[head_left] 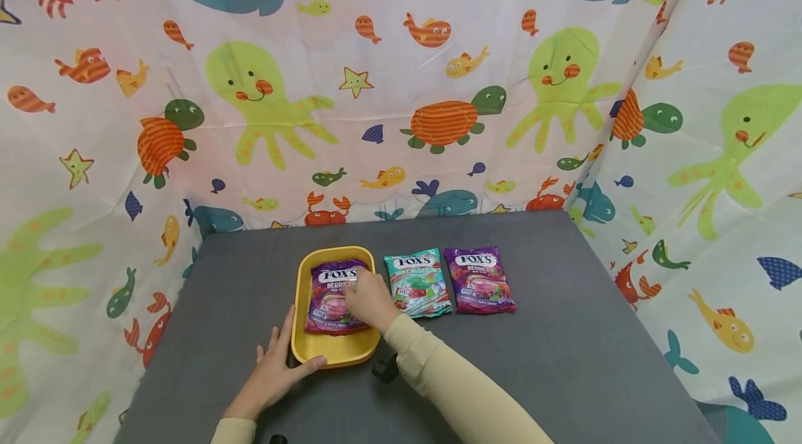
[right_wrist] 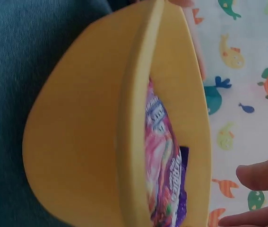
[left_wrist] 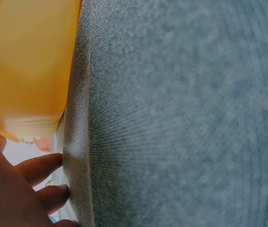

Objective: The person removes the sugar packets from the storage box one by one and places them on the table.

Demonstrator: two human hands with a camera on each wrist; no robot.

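Observation:
A purple bag of Fox's Berries candy [head_left: 330, 305] lies inside a yellow plastic container [head_left: 335, 358]. My left hand [head_left: 273, 369] is at the container's near left corner, its fingers spread along the left side and the thumb by the near wall. In the left wrist view, fingers [left_wrist: 39, 169] show beside the yellow wall. Over the right part of the bag is my right hand [head_left: 371, 298]. The right wrist view has its thumb [right_wrist: 261, 174] and a finger apart above the rim, with nothing seen between them; the other fingers are out of frame.
Right of the container lie a green Fox's Mint Blossom bag [head_left: 418, 285] and another purple Fox's Berries bag [head_left: 480, 282]. All rest on a grey table [head_left: 564, 360]. A curtain [head_left: 388, 117] printed with sea animals stands behind and on both sides.

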